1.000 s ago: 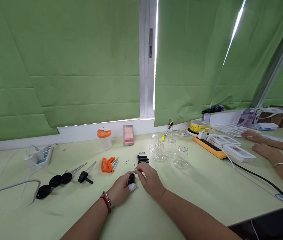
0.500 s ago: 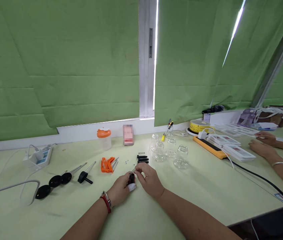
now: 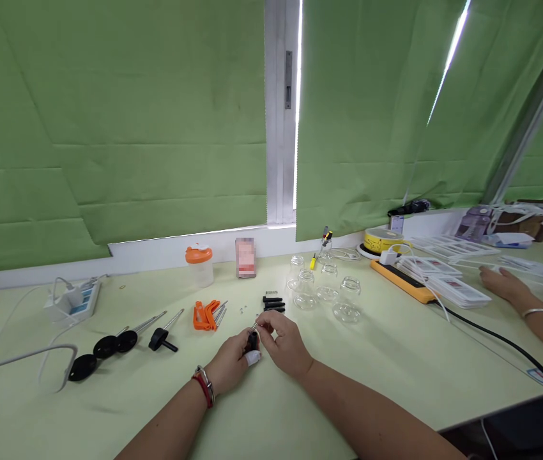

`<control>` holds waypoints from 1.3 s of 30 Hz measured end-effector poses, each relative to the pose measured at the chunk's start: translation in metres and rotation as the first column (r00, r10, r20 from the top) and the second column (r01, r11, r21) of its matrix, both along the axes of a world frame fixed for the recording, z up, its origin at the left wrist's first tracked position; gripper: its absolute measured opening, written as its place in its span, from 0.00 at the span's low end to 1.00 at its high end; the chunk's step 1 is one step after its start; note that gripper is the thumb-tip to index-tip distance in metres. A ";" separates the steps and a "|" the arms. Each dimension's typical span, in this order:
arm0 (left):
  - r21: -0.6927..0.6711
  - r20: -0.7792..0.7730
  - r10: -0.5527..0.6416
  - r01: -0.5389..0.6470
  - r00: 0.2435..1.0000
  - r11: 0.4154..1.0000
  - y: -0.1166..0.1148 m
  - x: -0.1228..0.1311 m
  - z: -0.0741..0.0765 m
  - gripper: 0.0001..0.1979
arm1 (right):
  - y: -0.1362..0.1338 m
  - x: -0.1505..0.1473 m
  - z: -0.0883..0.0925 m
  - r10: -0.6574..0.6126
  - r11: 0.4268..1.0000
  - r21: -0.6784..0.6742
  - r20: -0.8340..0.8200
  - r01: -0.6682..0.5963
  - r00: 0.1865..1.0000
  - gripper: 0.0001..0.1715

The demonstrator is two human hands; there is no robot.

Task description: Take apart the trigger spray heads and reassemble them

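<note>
My left hand [image 3: 230,365], with white tape on a fingertip, is closed around a small black part [image 3: 252,341]. Above that part, my right hand [image 3: 285,345] pinches a thin metal coil spring [image 3: 254,326], whose lower end meets the top of the black part; how far in it sits is hidden by fingers. Just beyond my fingers lie several black ridged rods [image 3: 274,304] and another coil spring [image 3: 271,292]. Tiny metal pieces [image 3: 243,310] are scattered to the left of them. Orange plastic parts [image 3: 206,315] lie further left with slim metal shafts [image 3: 221,314].
At left are a black crank handle [image 3: 160,340], black discs on metal shafts [image 3: 106,347] and a power strip [image 3: 87,300]. An orange-lidded cup [image 3: 199,267] stands behind. Upturned glass jars [image 3: 305,292] and an orange power strip [image 3: 403,282] are at right, near another person's hand [image 3: 506,284].
My right hand has shifted very slightly, still pinching the spring over the black part. The other person's far hand has moved off to the right.
</note>
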State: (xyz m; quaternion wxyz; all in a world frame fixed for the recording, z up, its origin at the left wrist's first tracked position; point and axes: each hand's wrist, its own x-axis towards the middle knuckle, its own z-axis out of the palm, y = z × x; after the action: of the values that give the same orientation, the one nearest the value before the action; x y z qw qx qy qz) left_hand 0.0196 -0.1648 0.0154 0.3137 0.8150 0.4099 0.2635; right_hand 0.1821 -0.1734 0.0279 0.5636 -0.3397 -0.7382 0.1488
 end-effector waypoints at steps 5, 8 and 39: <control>-0.002 -0.002 0.001 -0.001 1.000 1.000 0.000 0.000 0.001 0.04 | 0.000 0.001 0.002 -0.021 1.000 0.017 -0.018 0.021 1.000 0.07; -0.006 -0.004 -0.006 0.006 1.000 1.000 -0.001 0.000 0.002 0.04 | 0.000 0.002 0.003 -0.035 0.999 0.027 -0.027 0.036 0.999 0.07; -0.095 0.075 0.000 0.007 0.997 0.995 0.003 -0.001 -0.002 0.08 | -0.004 0.003 0.006 0.045 0.999 0.010 0.003 -0.045 0.999 0.06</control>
State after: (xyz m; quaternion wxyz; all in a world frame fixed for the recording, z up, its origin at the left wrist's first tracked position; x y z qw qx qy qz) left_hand 0.0189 -0.1619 0.0137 0.3680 0.7893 0.4084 0.2734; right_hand 0.1852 -0.1773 0.0334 0.5609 -0.3202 -0.7471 0.1573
